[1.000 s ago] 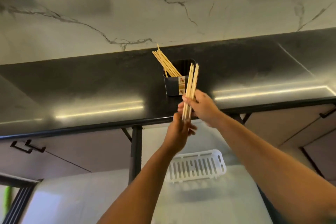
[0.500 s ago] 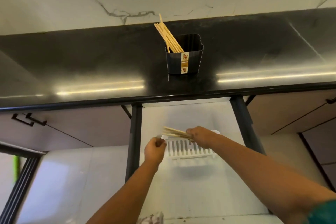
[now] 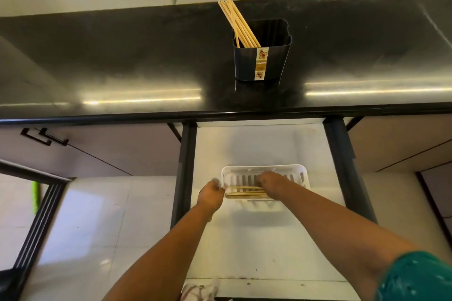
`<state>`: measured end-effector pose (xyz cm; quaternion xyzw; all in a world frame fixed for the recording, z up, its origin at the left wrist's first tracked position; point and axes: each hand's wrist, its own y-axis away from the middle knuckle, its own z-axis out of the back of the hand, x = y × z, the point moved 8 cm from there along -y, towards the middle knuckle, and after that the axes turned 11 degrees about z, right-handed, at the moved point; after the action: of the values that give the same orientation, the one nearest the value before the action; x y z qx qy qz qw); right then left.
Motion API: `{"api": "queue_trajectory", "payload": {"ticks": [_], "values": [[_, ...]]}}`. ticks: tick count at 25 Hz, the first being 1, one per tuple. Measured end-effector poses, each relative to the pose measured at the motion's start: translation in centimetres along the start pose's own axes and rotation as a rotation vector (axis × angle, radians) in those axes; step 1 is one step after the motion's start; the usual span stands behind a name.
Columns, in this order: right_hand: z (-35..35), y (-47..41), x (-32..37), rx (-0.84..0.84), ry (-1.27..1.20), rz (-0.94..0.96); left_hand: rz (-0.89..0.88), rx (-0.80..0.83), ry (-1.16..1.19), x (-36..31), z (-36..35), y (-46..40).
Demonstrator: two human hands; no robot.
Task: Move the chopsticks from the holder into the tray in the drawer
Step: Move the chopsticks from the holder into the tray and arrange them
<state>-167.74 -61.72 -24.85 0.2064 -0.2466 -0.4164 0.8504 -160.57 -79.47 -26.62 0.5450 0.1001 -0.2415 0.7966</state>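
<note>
Nearest, a green sleeve shows at the right arm. In the open white drawer, both hands reach the white slotted tray. The right hand presses down on a bundle of chopsticks lying across the tray's near edge; its grasp looks closed, though blurred. The left hand curls at the bundle's left end. Farther, on the black worktop, the dark holder keeps the remaining chopsticks leaning left.
</note>
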Motion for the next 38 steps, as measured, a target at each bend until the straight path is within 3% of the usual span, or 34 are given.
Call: {"api": "queue_trajectory", "payload": {"ticks": [8, 11, 15, 18, 23, 27, 29, 31, 33, 35, 38], "values": [[-1.5, 1.5, -1.6, 0.032, -0.239, -0.076, -0.099, 0.053, -0.019, -0.6, -1.1, -1.0], [1.1, 1.1, -1.3, -0.029, -0.308, -0.095, -0.103, -0.078, -0.108, -1.6, 0.0, -0.7], [8.1, 0.2, 1.2, -0.103, -0.321, -0.059, -0.305, -0.221, -0.120, -7.6, 1.5, 1.6], [17.7, 0.0, 2.1, -0.318, -0.282, 0.008, -0.514, -0.190, -0.085, -15.4, 2.6, 4.6], [34.4, 2.0, 1.3, -0.805, -0.324, 0.071, -0.746, -0.256, 0.176, -29.3, 9.1, 11.3], [40.5, 0.2, -2.5, -0.939, -0.415, -0.001, -0.884, -0.394, 0.098, -36.3, 12.9, 13.8], [40.4, -2.1, -5.5, -0.850, -0.400, -0.127, -0.838, -0.440, 0.090, -37.5, 13.7, 12.8], [38.6, -5.1, -8.2, -0.580, -0.359, -0.245, -0.785, -0.440, 0.113, -37.8, 13.6, 11.0], [37.1, -7.0, -9.5, -0.408, -0.477, -0.269, -0.758, -0.420, 0.125, -37.8, 13.1, 9.3], [37.3, -8.0, -9.7, -0.395, -0.576, -0.230, -0.740, -0.399, 0.150, -37.4, 12.7, 8.1], [38.2, -8.5, -9.1, -0.378, -0.504, -0.140, -0.715, -0.387, 0.199, -36.6, 13.0, 7.3]]}}
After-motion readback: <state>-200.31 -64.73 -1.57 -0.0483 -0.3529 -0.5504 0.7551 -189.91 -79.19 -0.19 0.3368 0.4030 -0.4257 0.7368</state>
